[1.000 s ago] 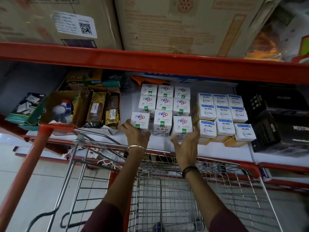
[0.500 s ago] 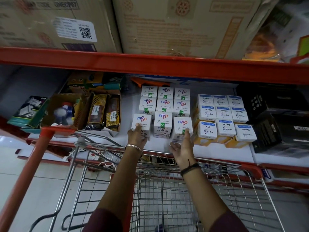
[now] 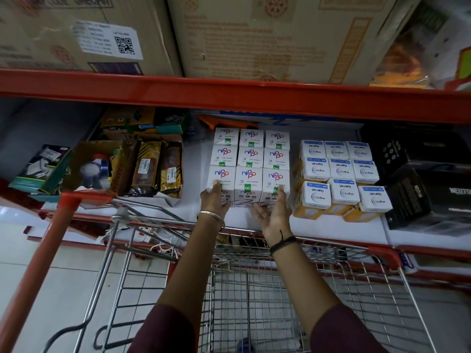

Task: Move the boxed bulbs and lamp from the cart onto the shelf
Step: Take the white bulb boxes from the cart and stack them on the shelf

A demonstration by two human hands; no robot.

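White Nippo bulb boxes (image 3: pixel 251 159) stand in a tight three-by-three block on the white shelf (image 3: pixel 331 229). My left hand (image 3: pixel 214 201) grips the front-left box, thumb on its top edge and fingers on its front face. Fingers spread and palm turned inward, my right hand (image 3: pixel 274 212) lies flat against the front-right box. To the right, white Wipro Garnet bulb boxes (image 3: pixel 341 171) form a second block on orange packs. Below my arms is the wire cart (image 3: pixel 280 289); a dark blue object shows dimly at its bottom.
A red beam (image 3: pixel 229 95) runs overhead with large cartons (image 3: pixel 254 34) on it. Black boxes (image 3: pixel 420 194) stand right of the bulbs. A brown carton of packets (image 3: pixel 150 171) stands to the left. The cart's red handle (image 3: pixel 33 271) slants at lower left.
The three front Nippo boxes were spread apart and are now pushed together and back against the rows behind. Both hands moved forward and stay on the outer front boxes.
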